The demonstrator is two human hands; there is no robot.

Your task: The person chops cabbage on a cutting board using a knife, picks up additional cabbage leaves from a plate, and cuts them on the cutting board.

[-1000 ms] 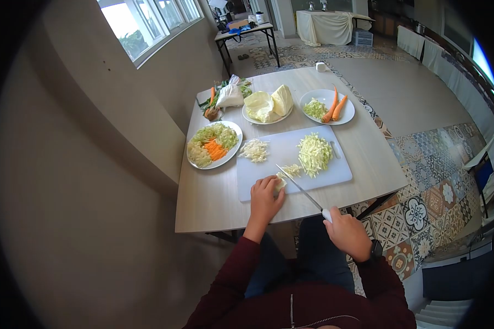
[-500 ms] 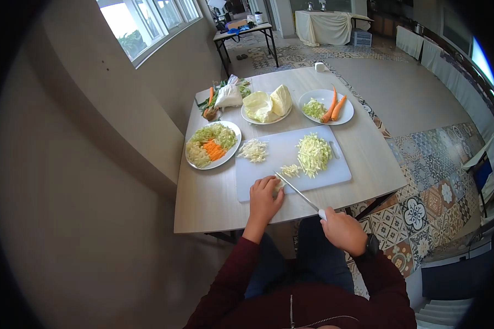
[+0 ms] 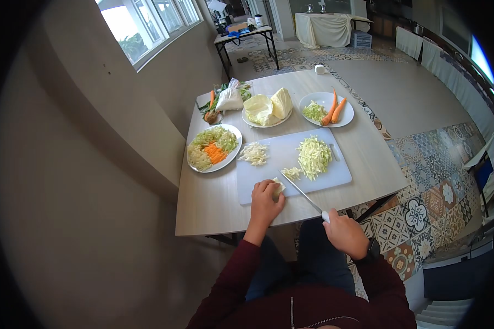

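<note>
On the front edge of the white cutting board [image 3: 258, 183], my left hand [image 3: 267, 200] grips a pale cabbage piece [image 3: 279, 188]. My right hand [image 3: 347, 233] is closed around the white handle of a knife [image 3: 304, 195], whose tip points to the cabbage piece. Just beyond the blade lies a small heap of cut strips [image 3: 292, 173]. A large pile of shredded cabbage [image 3: 314, 157] covers the board's right part, and a pale shredded pile [image 3: 253, 154] sits at its upper left.
A plate [image 3: 237, 148] of shredded vegetables stands left of the board. Behind it are a plastic bag [image 3: 230, 99] with greens, a plate of cabbage leaves [image 3: 262, 109] and a plate with two carrots [image 3: 335, 111]. A wall [image 3: 142, 120] runs along the left.
The knife has shifted slightly away from and back to the cabbage piece, with its tip now a little right of where it was half a second ago. The left hand keeps its grip.
</note>
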